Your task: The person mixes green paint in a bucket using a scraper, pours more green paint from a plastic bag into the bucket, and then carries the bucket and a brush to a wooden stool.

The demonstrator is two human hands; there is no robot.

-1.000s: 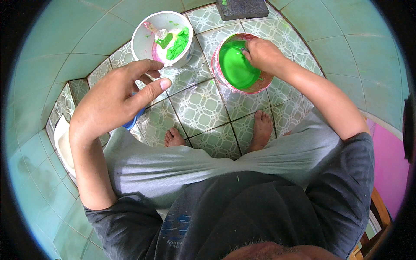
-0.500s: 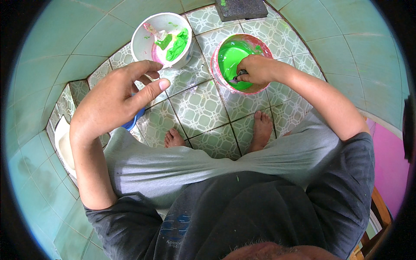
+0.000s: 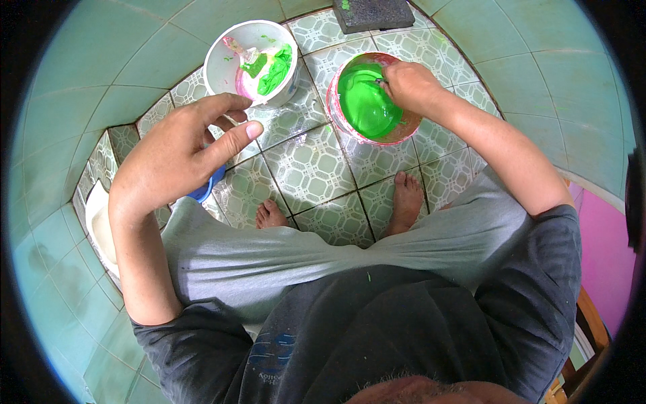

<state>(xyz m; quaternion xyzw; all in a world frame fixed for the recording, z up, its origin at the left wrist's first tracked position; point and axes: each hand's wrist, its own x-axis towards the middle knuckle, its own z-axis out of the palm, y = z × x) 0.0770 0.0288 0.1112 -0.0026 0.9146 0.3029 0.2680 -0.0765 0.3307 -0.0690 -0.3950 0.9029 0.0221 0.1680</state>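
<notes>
Inside a pink-stained bucket (image 3: 332,101), my right hand (image 3: 416,89) is closed round a thin, dark-handled tool (image 3: 381,81). Its lower end is hidden, so its kind cannot be made out. Bright green liquid (image 3: 367,111), like paint, fills the bottom of this bucket. My left hand (image 3: 178,148) hangs in the air with its fingers bent and apart, holding nothing. Just beyond its fingertips stands a white bucket (image 3: 210,67). In it lie a crumpled green piece (image 3: 276,73) and what looks like a paint-smeared brush (image 3: 254,65).
A dark grey block (image 3: 373,16) lies on the patterned tile floor (image 3: 309,161) at the far wall. A blue object (image 3: 210,187) shows partly under my left hand. A white curved basin (image 3: 99,222) is at the left. Green tiled walls (image 3: 545,81) close in around the floor.
My right hand has moved from the bucket's near middle to its far right side, carrying the dark-handled tool through the green liquid. My left hand has stayed in place.
</notes>
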